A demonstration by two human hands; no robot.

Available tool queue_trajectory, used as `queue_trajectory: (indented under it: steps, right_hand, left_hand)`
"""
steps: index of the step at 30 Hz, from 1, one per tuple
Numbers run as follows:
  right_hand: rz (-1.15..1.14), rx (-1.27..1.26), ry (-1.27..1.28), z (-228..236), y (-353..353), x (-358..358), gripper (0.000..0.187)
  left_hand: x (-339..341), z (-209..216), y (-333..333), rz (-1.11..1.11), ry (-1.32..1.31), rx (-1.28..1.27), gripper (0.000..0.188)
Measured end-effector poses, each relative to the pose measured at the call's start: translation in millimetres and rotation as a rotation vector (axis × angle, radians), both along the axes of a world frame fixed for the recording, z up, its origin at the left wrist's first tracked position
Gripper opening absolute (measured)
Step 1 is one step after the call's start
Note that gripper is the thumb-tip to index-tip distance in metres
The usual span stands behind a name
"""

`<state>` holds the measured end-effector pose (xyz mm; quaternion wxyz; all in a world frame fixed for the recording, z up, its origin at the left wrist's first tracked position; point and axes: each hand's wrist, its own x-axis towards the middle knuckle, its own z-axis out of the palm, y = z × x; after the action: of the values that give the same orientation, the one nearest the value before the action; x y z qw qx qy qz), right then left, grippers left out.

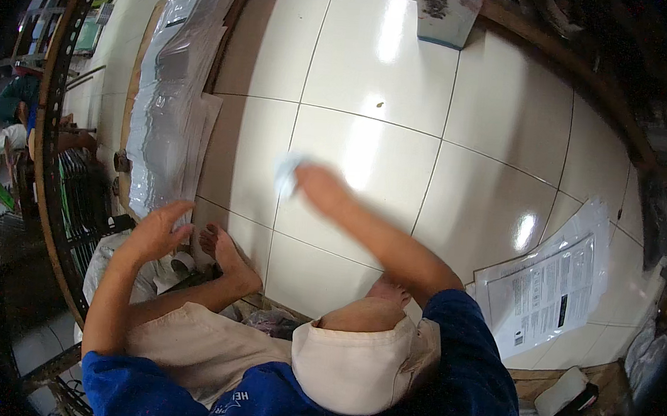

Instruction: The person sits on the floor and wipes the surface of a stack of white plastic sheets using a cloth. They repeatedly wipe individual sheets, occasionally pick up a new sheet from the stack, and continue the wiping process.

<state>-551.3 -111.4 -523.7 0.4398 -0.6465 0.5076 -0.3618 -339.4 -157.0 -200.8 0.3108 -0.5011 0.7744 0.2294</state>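
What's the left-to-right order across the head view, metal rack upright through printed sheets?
Perforated metal upright → stack of clear plastic-covered sheets → pale blue wad, blurred → right hand → printed sheets on the floor at lower right.

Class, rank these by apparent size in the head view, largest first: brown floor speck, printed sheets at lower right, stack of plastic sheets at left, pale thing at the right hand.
1. Stack of plastic sheets
2. Printed sheets
3. Pale thing, blurred, partly hidden by the right hand
4. Brown speck
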Motion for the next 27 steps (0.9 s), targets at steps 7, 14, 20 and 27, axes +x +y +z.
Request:
queue_trajectory:
  steps: [7, 14, 20, 27]
  right_hand:
    - [-0.718, -0.368, 1.378, 59, -12, -399, 0.019]
    - [0.163, -0.040, 0.437, 22, 142, -95, 0.040]
    - [0.035, 0.231, -0.139, -4, 169, -109, 0.028]
    - [-0.742, -0.207, 0.712, 61, 22, -408, 0.016]
  left_hand:
    - [19, 0, 13, 0.170, 0.147, -0.071, 0.039]
    - [48, -31, 15, -0.083, -0.097, 0.095, 0.040]
    - [-10, -2, -12, 0.046, 0.075, -0.101, 0.038]
    - [-43, -1, -34, -0.203, 0.078, -0.151, 0.037]
